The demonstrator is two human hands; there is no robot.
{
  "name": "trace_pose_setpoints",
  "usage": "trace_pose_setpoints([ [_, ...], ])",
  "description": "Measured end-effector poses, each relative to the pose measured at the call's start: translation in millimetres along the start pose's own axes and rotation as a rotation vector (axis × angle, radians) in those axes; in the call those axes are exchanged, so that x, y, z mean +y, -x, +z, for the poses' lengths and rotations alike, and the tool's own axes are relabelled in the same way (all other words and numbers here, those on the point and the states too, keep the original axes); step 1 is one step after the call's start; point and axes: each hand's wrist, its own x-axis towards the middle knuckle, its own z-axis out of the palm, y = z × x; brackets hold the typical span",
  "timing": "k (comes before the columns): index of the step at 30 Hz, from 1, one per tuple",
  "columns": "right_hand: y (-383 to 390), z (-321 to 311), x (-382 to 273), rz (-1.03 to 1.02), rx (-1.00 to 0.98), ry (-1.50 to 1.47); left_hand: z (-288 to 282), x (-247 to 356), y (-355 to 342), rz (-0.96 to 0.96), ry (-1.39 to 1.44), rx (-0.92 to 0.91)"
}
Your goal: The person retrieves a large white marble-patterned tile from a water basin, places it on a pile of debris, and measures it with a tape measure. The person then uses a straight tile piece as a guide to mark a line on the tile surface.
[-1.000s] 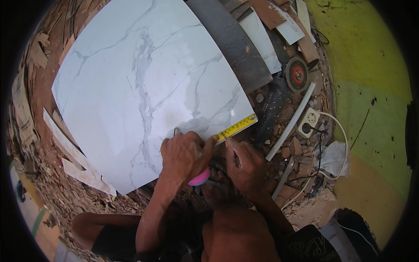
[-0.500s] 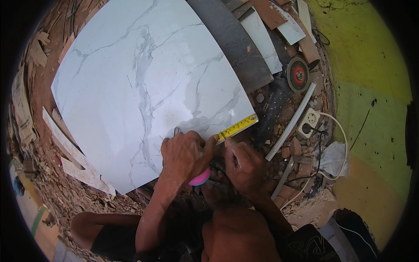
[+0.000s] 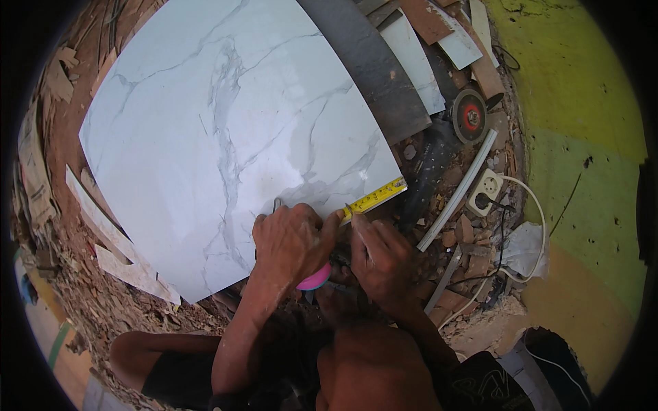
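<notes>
A large white tile (image 3: 164, 151) with grey marbled veins lies flat before me. A yellow tape measure blade (image 3: 377, 197) runs along its near right edge to the corner. My left hand (image 3: 291, 240) presses the inner end of the blade against the tile, fingers closed over it. Below that hand shows a pink rounded thing (image 3: 315, 279) with a light blue rim, partly hidden. A small metal tip (image 3: 277, 204) pokes out beyond the knuckles. My right hand (image 3: 385, 260) is pinched at the tile's edge beside the blade; whatever its fingers hold is hidden.
An angle grinder's disc (image 3: 470, 116) stands right of the tile, near a dark grey slab (image 3: 370, 75). A white socket strip (image 3: 485, 192) with a black plug and cables lies farther right, past a pale strip (image 3: 458, 190). Rubble and tile offcuts (image 3: 133, 270) surround the tile.
My right hand has shifted very slightly left along the tile's edge, its fingertips still beside the blade. My left hand and the blade stay almost in place.
</notes>
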Motion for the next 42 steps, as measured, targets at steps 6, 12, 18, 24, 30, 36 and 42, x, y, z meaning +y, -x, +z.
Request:
trace_pose_setpoints([
  [6,1.5,2.7,3.3,-0.022,0.021,-0.010,1.3,-1.0,0.1,0.010,0.001,0.011],
  [12,-1.4,-1.0,-0.4,-0.008,0.010,-0.003,-0.3,1.0,-0.3,0.007,-0.012,-0.007],
  [18,1.0,2.5,3.6,-0.023,0.027,-0.021,-1.1,0.6,1.1,0.016,-0.010,0.004],
  [24,-2.6,1.3,2.5,-0.037,0.022,-0.023,-5.2,4.8,-0.5,-0.026,-0.004,-0.040],
  [30,-1.9,-1.4,1.8,-0.023,-0.002,-0.035,-4.1,4.7,0.9,-0.011,0.001,-0.027],
  [36,-3.7,-3.8,-1.3,-0.012,0.011,-0.036,-4.1,5.3,0.1,-0.017,0.002,-0.044],
  [42,-7.2,-3.6,-2.6,-0.015,0.002,-0.042,-6.1,5.7,-0.3,-0.005,0.007,0.009],
])
